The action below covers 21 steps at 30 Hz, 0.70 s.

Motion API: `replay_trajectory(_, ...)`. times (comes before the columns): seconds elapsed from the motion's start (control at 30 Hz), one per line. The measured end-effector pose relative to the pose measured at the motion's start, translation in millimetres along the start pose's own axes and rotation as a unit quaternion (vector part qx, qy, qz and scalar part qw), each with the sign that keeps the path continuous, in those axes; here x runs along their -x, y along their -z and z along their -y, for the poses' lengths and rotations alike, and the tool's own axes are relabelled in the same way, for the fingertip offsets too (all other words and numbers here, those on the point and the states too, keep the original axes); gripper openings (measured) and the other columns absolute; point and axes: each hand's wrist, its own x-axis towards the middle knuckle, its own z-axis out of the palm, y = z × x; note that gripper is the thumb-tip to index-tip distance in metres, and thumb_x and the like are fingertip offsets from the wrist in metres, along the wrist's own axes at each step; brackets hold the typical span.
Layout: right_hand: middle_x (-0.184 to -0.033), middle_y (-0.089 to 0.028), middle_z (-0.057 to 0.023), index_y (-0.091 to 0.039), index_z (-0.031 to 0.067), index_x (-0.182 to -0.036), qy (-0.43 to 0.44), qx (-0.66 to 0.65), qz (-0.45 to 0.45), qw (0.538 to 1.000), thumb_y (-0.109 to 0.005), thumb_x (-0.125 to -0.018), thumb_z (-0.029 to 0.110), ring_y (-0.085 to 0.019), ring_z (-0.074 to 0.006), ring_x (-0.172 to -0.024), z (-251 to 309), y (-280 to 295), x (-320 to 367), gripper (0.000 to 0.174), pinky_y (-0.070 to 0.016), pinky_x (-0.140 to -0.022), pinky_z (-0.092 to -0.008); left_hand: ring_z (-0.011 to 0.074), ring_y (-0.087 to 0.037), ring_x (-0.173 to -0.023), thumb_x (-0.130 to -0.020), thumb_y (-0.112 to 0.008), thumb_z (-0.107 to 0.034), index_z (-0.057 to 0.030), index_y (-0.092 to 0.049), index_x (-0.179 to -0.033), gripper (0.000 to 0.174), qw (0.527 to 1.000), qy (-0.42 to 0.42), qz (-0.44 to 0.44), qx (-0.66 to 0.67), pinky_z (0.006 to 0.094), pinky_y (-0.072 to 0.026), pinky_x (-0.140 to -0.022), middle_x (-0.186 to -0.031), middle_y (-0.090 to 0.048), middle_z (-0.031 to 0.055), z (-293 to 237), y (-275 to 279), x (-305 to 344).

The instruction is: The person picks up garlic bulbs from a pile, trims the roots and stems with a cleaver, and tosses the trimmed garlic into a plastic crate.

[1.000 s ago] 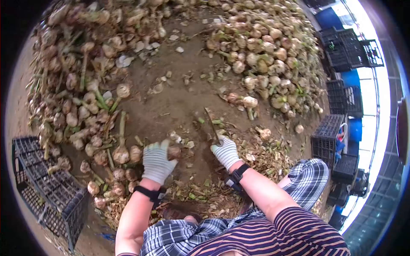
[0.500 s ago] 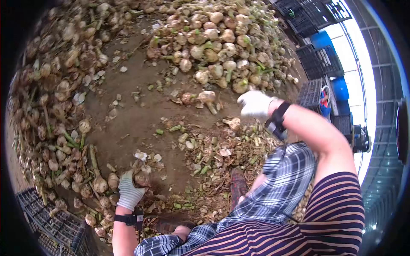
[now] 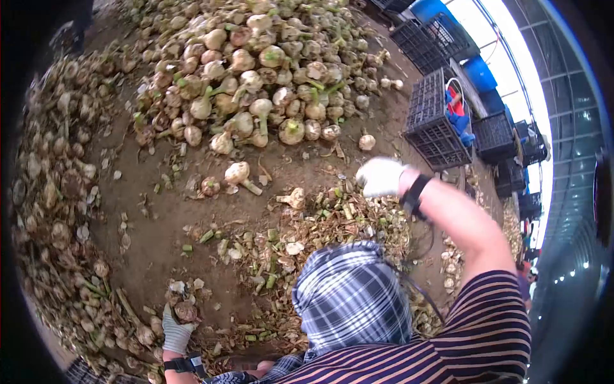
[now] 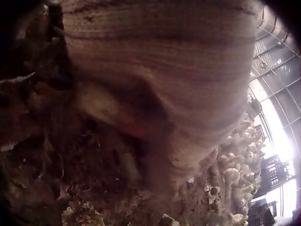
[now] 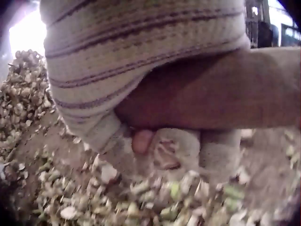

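Note:
Low at the left of the head view, my gloved left hand (image 3: 177, 333) grips a garlic bulb (image 3: 186, 312) close to the ground. The striped glove (image 4: 164, 61) fills much of the dark, blurred left wrist view, and the bulb cannot be made out there. My gloved right hand (image 3: 382, 177) is held out to the right over the trimmings. In the right wrist view its fingers (image 5: 176, 150) are curled round a broad brown handle (image 5: 216, 94). The blade is hidden in the head view.
A large garlic heap (image 3: 256, 70) stands ahead, with more stalked garlic (image 3: 64, 224) along the left. Loose bulbs (image 3: 237, 173) lie on the soil between. Cut stems and skins (image 3: 275, 249) cover the ground before the plaid-covered knee (image 3: 355, 294). Black crates (image 3: 427, 118) stand at the right.
The head view has turned to the right. My right hand has moved from the centre, where a blade showed, out to the right. My left hand still holds a bulb near the ground.

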Motion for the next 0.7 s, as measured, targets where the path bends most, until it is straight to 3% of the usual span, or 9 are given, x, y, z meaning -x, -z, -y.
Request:
replay_trajectory(0.07,-0.084,-0.067,-0.0144,-0.069,0.0089,-0.084,-0.031,-0.021,0.054,0.998,-0.057,-0.067,0.023,-0.065,-0.0327,-0.079,21,-52,-1,0.025,-0.0517,-0.074,-0.0406,0.0272,-0.053,-0.111,-0.09,-0.051,-0.037,-0.0159,-0.053,-0.12,0.037,0.977,-0.088,-0.04,-0.188,0.0511,-0.0419,-0.094,-0.117,-0.058,0.0066,3,34,-19)
replay_trajectory(0.2,-0.083,-0.067,-0.0148,-0.066,0.0071,-0.09,-0.165,-0.124,0.01,0.978,-0.058,-0.069,0.024,-0.064,-0.0338,-0.079,3,-107,-11,0.028,-0.0516,-0.069,-0.0397,0.0309,-0.057,-0.099,-0.088,-0.045,-0.053,-0.0156,-0.056,-0.116,0.048,0.985,0.001,-0.172,-0.01,0.0541,-0.0439,-0.085,-0.11,-0.062,0.0086,-10,-2,-11)
replay_trajectory(0.27,-0.087,-0.066,-0.0179,-0.064,0.0028,-0.09,-0.353,-0.432,-0.165,0.813,-0.059,-0.071,0.027,-0.063,-0.0354,-0.082,-29,-128,3,0.031,-0.0509,-0.071,-0.0406,0.0297,-0.059,-0.081,-0.089,-0.04,-0.058,-0.0129,-0.057,-0.108,0.052,0.988,-0.018,-0.151,0.006,0.0485,-0.0503,-0.071,-0.099,-0.063,0.0092,-10,-11,-10)
replay_trajectory(0.33,-0.092,-0.065,-0.0214,-0.063,-0.0001,-0.093,-0.445,-0.397,-0.293,0.747,-0.06,-0.075,0.036,-0.062,-0.0358,-0.09,-102,-188,17,0.04,-0.049,-0.078,-0.0418,0.0264,-0.058,-0.075,-0.09,-0.035,-0.061,-0.0142,-0.058,-0.099,0.052,0.984,-0.089,-0.133,-0.075,0.044,-0.0505,-0.063,-0.092,-0.062,0.008,-11,94,-64)
replay_trajectory(0.4,-0.1,-0.065,-0.0222,-0.062,0.0001,-0.098,-0.504,-0.272,-0.309,0.76,-0.059,-0.078,0.045,-0.06,-0.0346,-0.098,-115,-198,60,0.049,-0.0464,-0.085,-0.0407,0.0226,-0.056,-0.07,-0.09,-0.033,-0.062,-0.0152,-0.055,-0.094,0.051,0.994,-0.091,0.003,-0.06,0.0425,-0.0495,-0.058,-0.085,-0.06,0.0062,-22,137,-92)
replay_trajectory(0.47,-0.107,-0.063,-0.0217,-0.061,0.0002,-0.107,-0.572,-0.272,-0.188,0.75,-0.057,-0.08,0.051,-0.058,-0.0338,-0.106,-124,-208,93,0.057,-0.0444,-0.09,-0.0393,0.0282,-0.06,-0.078,-0.089,-0.024,-0.065,-0.0153,-0.055,-0.117,0.065,0.953,-0.043,0.292,-0.071,0.0453,-0.0517,-0.063,-0.098,-0.063,0.0076,-35,122,-83)
replay_trajectory(0.5,-0.111,-0.06,-0.0251,-0.062,-0.0002,-0.105,-0.624,-0.338,-0.215,0.671,-0.053,-0.08,0.059,-0.056,-0.0362,-0.108,-107,-194,105,0.065,-0.0432,-0.091,-0.0406,0.0282,-0.06,-0.078,-0.089,-0.024,-0.065,-0.0153,-0.055,-0.117,0.065,0.952,-0.041,0.294,-0.074,0.0453,-0.0517,-0.063,-0.098,-0.063,0.0076,-38,104,-67)
replay_trajectory(0.6,-0.122,-0.056,-0.0232,-0.059,0.0005,-0.113,-0.71,-0.347,-0.166,0.59,-0.053,-0.08,0.056,-0.053,-0.0354,-0.115,-120,-243,120,0.064,-0.0433,-0.094,-0.0415,0.0309,-0.057,-0.094,-0.078,-0.053,-0.045,-0.0112,-0.043,-0.129,0.062,0.892,-0.137,0.117,-0.414,0.043,-0.0473,-0.079,-0.112,-0.057,0.016,-30,29,-12)
replay_trajectory(0.7,-0.124,-0.056,-0.0219,-0.058,0.0015,-0.117,-0.765,-0.319,-0.131,0.544,-0.056,-0.079,0.049,-0.053,-0.0342,-0.117,-130,-276,118,0.061,-0.0429,-0.096,-0.0406,0.0335,-0.054,-0.109,-0.067,-0.083,-0.026,-0.0072,-0.032,-0.141,0.092,0.689,-0.223,-0.079,-0.684,0.0406,-0.0428,-0.095,-0.126,-0.051,0.0244,-5,-56,52)
